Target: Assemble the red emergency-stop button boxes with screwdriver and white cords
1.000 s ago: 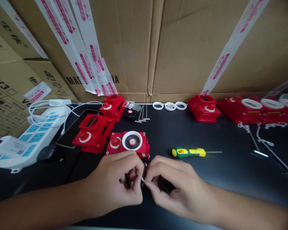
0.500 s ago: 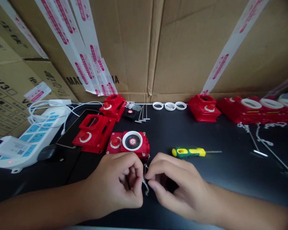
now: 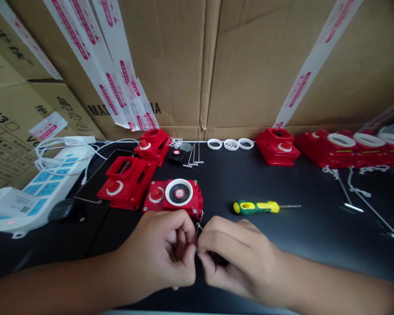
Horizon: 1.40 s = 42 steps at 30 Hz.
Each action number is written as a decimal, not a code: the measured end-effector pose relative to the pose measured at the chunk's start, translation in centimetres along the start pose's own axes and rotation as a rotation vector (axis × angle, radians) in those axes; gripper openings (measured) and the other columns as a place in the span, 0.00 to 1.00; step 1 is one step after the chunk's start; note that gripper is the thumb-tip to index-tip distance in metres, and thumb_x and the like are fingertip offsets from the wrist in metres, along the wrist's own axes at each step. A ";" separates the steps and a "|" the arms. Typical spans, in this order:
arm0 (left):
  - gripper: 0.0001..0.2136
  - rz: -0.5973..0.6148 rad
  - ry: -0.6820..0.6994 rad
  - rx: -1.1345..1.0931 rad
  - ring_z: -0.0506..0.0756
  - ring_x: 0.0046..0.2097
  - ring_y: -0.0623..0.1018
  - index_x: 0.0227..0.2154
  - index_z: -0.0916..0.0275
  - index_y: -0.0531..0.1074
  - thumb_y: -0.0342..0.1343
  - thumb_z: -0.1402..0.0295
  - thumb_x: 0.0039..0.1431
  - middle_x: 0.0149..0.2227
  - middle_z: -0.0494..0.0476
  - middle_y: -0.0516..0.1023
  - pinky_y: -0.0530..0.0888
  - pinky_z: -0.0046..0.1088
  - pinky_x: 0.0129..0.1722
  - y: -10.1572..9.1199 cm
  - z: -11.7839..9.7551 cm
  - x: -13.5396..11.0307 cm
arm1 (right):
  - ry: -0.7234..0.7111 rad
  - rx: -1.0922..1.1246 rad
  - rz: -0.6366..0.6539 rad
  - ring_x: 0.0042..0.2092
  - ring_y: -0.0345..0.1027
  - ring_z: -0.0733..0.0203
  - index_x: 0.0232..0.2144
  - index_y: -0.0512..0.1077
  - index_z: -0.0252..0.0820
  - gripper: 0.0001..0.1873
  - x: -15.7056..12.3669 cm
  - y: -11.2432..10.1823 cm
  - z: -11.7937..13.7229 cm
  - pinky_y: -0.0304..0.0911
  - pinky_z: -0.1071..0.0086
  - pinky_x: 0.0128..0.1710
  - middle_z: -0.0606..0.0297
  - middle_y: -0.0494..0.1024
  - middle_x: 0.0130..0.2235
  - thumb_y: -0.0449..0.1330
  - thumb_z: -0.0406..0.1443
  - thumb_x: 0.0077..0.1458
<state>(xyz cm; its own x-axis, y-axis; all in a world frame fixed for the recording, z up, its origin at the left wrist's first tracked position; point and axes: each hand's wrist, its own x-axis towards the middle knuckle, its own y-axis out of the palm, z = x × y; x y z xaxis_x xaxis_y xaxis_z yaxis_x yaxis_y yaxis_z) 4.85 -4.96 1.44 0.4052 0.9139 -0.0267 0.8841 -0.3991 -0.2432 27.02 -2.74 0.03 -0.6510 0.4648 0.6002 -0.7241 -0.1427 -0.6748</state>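
Just in front of a red box (image 3: 155, 204) with a white ring (image 3: 168, 192), my two hands meet. My left hand (image 3: 167, 251) is closed, its thumb and index finger pinching a thin white chain (image 3: 199, 226) that hangs from the box's right corner. Against its fingertips, my right hand (image 3: 236, 251) is pinched shut at the same spot, on the chain too. Most of the chain is covered by the fingers. The box lies flat, with a red knob (image 3: 156, 194) at its left and a dark round window inside the ring.
A yellow-green screwdriver (image 3: 256, 207) lies at the right. Behind are white rings (image 3: 231, 145), metal T-shaped rods (image 3: 193, 157) and another red housing (image 3: 278, 148). Red housings (image 3: 126, 183), a phone (image 3: 95, 181) and a power strip (image 3: 49, 183) stand left. Cardboard (image 3: 170, 65) walls the back.
My right hand has moved slightly left and closed its fingertips at the chain beside my left fingers. The chain's loose end, visible below before, is now hidden.
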 end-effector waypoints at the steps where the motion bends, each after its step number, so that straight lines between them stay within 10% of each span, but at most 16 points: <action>1: 0.07 -0.003 0.016 0.013 0.45 0.16 0.73 0.29 0.59 0.68 0.59 0.77 0.51 0.19 0.39 0.69 0.65 0.12 0.15 0.0 0.0 0.0 | -0.005 -0.009 0.005 0.31 0.65 0.66 0.41 0.75 0.42 0.05 0.0 0.0 0.0 0.59 0.70 0.26 0.68 0.75 0.34 0.62 0.28 0.69; 13: 0.09 -0.023 0.042 -0.016 0.45 0.15 0.74 0.32 0.59 0.69 0.60 0.79 0.51 0.19 0.38 0.70 0.62 0.11 0.14 0.4 1.2 -0.3 | 0.090 0.080 -0.055 0.29 0.64 0.67 0.39 0.69 0.44 0.07 0.0 0.7 0.0 0.60 0.71 0.24 0.69 0.72 0.34 0.61 0.29 0.60; 28: 0.09 0.033 -0.248 -0.190 0.52 0.16 0.81 0.31 0.58 0.67 0.60 0.75 0.49 0.18 0.43 0.76 0.71 0.15 0.15 0.9 1.0 -0.7 | -0.025 -0.150 0.068 0.29 0.65 0.63 0.38 0.75 0.40 0.10 0.0 0.1 0.4 0.61 0.66 0.23 0.67 0.75 0.32 0.57 0.31 0.75; 42: 0.08 0.009 -0.170 -0.042 0.52 0.16 0.80 0.29 0.57 0.67 0.60 0.72 0.49 0.18 0.44 0.76 0.71 0.17 0.14 0.9 1.0 -0.5 | -0.070 -0.218 0.059 0.28 0.62 0.61 0.35 0.78 0.36 0.18 0.1 0.1 0.7 0.61 0.65 0.22 0.63 0.75 0.30 0.53 0.30 0.77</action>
<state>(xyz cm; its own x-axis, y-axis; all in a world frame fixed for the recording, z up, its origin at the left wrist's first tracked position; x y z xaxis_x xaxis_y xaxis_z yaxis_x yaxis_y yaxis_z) 5.26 -5.70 0.24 0.3715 0.9081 -0.1931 0.8909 -0.4073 -0.2013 26.67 -3.35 0.34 -0.7104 0.3985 0.5801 -0.6229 0.0278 -0.7818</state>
